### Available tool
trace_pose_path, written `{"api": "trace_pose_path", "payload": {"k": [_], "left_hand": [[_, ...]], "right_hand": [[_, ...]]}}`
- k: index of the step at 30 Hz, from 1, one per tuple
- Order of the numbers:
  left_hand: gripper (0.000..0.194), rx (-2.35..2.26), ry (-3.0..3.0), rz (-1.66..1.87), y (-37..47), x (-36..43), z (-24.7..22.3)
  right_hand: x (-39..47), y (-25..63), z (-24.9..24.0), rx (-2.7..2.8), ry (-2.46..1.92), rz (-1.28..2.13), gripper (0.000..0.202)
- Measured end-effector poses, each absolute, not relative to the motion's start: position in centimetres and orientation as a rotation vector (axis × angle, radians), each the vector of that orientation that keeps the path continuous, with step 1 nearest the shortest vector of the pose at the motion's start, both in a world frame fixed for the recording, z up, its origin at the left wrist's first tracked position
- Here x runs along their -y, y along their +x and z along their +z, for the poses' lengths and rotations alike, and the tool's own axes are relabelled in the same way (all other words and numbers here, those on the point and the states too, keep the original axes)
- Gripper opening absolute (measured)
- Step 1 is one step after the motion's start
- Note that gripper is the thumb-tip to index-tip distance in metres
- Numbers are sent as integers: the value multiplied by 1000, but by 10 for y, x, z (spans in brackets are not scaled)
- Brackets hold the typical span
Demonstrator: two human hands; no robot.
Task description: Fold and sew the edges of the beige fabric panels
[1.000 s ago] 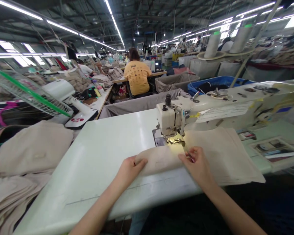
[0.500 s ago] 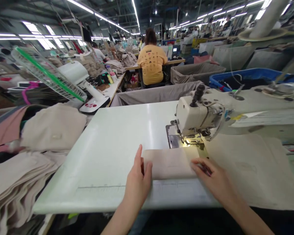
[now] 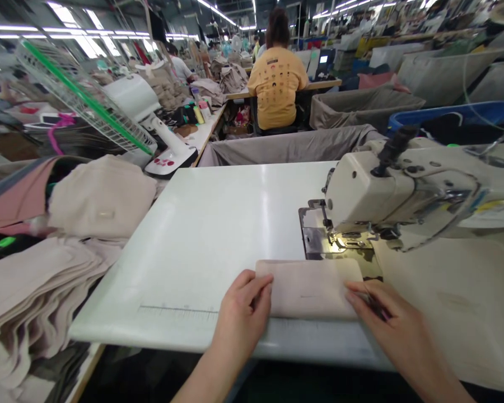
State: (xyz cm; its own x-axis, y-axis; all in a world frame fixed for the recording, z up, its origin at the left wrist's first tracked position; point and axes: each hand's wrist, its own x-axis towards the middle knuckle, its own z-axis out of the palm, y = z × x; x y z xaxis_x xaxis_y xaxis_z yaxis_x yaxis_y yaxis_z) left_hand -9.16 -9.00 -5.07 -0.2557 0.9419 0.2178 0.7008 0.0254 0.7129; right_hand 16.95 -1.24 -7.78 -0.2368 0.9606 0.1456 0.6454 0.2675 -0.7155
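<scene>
A folded beige fabric piece [image 3: 308,288] lies flat on the white tabletop, just in front of the sewing machine [image 3: 369,193]. My left hand [image 3: 246,305] pinches its left edge between thumb and fingers. At the opposite edge, my right hand [image 3: 388,316] grips the right side with thumb and forefinger; something thin and dark shows within that hand, too unclear to name. The lit needle area [image 3: 340,242] sits just beyond the fabric's far edge, apart from it. Another beige panel [image 3: 457,302] lies to the right of the machine, beside my right hand.
Stacked beige fabric pieces [image 3: 29,302] and a bundled beige piece [image 3: 103,196] are at the left. A white fan [image 3: 136,101] with a green rim stands behind them. A grey cloth-lined bin [image 3: 285,146] borders the table's far side. A person in a yellow shirt [image 3: 277,84] sits beyond.
My left hand's raised forefinger has come down, and the hand now pinches the fabric's left edge. The right hand keeps its grip. The view has shifted, bringing the machine closer.
</scene>
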Motion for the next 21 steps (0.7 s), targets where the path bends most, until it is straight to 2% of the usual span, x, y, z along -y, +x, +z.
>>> {"api": "trace_pose_path", "payload": {"k": [21], "left_hand": [[24,-1985,1643,1059,-97,86,-53]], "right_hand": [[13,174,-78,2027,-1482,671,32]]}}
